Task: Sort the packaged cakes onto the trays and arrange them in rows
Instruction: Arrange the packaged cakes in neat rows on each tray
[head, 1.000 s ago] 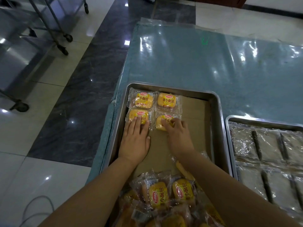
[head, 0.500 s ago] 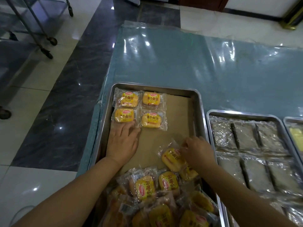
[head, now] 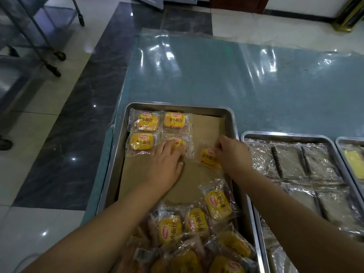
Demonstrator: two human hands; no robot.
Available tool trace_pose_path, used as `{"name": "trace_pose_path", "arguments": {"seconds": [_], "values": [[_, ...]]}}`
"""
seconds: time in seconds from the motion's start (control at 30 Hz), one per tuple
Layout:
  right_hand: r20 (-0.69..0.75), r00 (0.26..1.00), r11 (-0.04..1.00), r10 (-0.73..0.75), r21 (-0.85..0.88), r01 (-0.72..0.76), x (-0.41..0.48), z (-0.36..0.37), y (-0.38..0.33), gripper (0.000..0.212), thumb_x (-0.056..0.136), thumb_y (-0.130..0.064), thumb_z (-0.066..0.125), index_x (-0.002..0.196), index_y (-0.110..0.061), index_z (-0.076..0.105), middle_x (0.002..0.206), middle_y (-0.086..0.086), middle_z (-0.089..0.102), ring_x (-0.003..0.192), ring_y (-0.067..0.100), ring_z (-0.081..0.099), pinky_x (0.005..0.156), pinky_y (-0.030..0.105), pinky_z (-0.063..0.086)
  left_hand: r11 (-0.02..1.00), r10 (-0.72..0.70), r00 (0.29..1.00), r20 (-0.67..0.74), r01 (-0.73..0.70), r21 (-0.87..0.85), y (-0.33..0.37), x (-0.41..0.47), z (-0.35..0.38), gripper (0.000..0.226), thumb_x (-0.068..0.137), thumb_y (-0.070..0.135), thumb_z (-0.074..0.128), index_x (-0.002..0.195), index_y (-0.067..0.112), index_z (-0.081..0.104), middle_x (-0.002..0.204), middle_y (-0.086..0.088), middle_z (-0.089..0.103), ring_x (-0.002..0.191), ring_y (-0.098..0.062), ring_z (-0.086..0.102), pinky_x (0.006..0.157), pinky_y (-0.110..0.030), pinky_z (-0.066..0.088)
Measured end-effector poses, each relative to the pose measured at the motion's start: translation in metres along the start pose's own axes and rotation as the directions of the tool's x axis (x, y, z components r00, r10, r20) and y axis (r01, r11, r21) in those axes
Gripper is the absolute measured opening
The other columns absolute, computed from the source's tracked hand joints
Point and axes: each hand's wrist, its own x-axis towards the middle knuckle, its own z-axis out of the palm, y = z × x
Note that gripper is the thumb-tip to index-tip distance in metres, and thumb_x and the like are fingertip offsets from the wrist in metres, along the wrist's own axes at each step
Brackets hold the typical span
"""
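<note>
A steel tray [head: 232, 123] lined with brown paper holds yellow packaged cakes. Three lie flat in rows at its far left corner, among them one [head: 144, 121] at the back. My left hand [head: 167, 164] rests flat with its fingers on a fourth laid cake [head: 180, 142] in the second row. My right hand [head: 233, 154] grips a further packaged cake [head: 209, 158] just right of that one, low over the paper. A loose heap of the same cakes [head: 197, 233] fills the near end of the tray.
A second steel tray [head: 285, 134] to the right holds clear-wrapped grey cakes [head: 289, 160]. A third tray [head: 340, 140] at the far right edge shows something yellow. The table top [head: 236, 81] is covered in shiny plastic film. Wheeled racks [head: 49, 56] stand on the floor at left.
My right hand picked a cake from the heap and carried it forward to the second row. My left hand slid right onto the second cake of that row.
</note>
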Motion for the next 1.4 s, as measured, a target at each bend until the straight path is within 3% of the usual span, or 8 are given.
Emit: {"name": "trace_pose_path", "arguments": {"seconds": [0.13,0.3,0.57,0.73,0.87,1.23,1.3,1.4], "values": [[-0.132,0.986,0.986,-0.105,-0.146,0.086,0.016,0.007,0.004,0.021,0.085,-0.018,0.062,0.106,-0.016,0.06,0.105,0.004,0.061,0.103,0.026,0.051,0.086,0.038,0.041,0.986,0.019,0.993,0.115,-0.038,0.16,-0.009,0.011,0.009,0.056,0.092,0.042,0.046,0.144,0.031,0.027,0.148,-0.008,0.03,0.138,-0.028,0.019,0.112,-0.044,0.002],[0.082,0.971,0.958,-0.225,-0.162,0.235,-0.007,0.039,0.009,0.036,0.085,-0.025,0.061,0.12,-0.024,0.056,0.117,0.007,0.052,0.104,0.025,0.048,0.083,0.033,0.043,0.984,0.042,0.993,0.107,-0.059,0.166,-0.01,0.008,0.02,0.055,0.092,0.036,0.049,0.143,0.027,0.031,0.145,-0.011,0.036,0.135,-0.029,0.027,0.113,-0.043,0.008],[0.065,0.978,0.968,-0.198,-0.144,0.205,-0.003,0.038,0.018,0.044,0.085,-0.012,0.059,0.126,-0.027,0.053,0.122,0.008,0.049,0.107,0.026,0.045,0.086,0.036,0.045,0.989,0.025,0.995,0.098,-0.039,0.145,-0.005,0.007,0.018,0.053,0.094,0.035,0.044,0.145,0.027,0.029,0.147,-0.012,0.034,0.136,-0.03,0.026,0.111,-0.04,0.0],[0.285,0.887,0.931,-0.363,0.077,0.356,-0.027,0.02,0.034,0.017,0.086,-0.013,0.056,0.099,-0.013,0.066,0.101,0.005,0.06,0.093,0.022,0.055,0.08,0.036,0.047,0.992,0.068,0.998,0.008,-0.069,0.109,-0.003,0.006,0.019,0.052,0.085,0.027,0.062,0.134,0.02,0.048,0.133,-0.014,0.05,0.126,-0.031,0.038,0.11,-0.044,0.016],[0.458,0.793,0.832,-0.402,-0.178,0.525,-0.045,0.021,0.047,0.031,0.09,-0.035,0.049,0.119,-0.023,0.052,0.117,-0.001,0.052,0.108,0.019,0.048,0.09,0.033,0.035,0.985,0.162,0.977,-0.138,-0.169,-0.042,0.005,0.006,0.024,0.034,0.082,0.021,0.055,0.113,0.011,0.063,0.112,-0.01,0.061,0.112,-0.024,0.04,0.096,-0.045,0.041],[0.41,0.83,0.834,-0.377,-0.239,0.497,-0.038,0.03,0.04,0.025,0.093,-0.026,0.045,0.114,-0.016,0.051,0.12,0.004,0.049,0.113,0.021,0.041,0.093,0.034,0.034,0.936,0.277,0.952,-0.132,-0.298,-0.186,0.033,0.008,0.022,0.014,0.08,0.018,0.056,0.086,0.012,0.068,0.088,-0.002,0.064,0.093,-0.014,0.044,0.082,-0.025,0.035],[0.42,0.823,0.869,-0.382,-0.139,0.474,-0.035,0.026,0.04,0.021,0.093,-0.024,0.047,0.111,-0.016,0.052,0.116,0.002,0.05,0.112,0.02,0.044,0.091,0.032,0.038,0.945,0.232,0.961,-0.15,-0.259,-0.197,0.033,0.009,0.022,0.015,0.08,0.017,0.056,0.088,0.013,0.068,0.088,-0.001,0.064,0.092,-0.014,0.044,0.082,-0.024,0.035],[0.398,0.89,0.973,-0.221,0.153,0.173,-0.021,0.009,0.04,0.006,0.09,-0.022,0.054,0.091,-0.021,0.048,0.088,-0.004,0.057,0.083,0.019,0.059,0.071,0.033,0.052,0.965,0.094,0.978,-0.186,-0.136,-0.226,0.029,0.018,0.018,0.019,0.083,0.014,0.054,0.095,0.013,0.068,0.091,-0.002,0.065,0.093,-0.018,0.05,0.083,-0.028,0.04]]}}
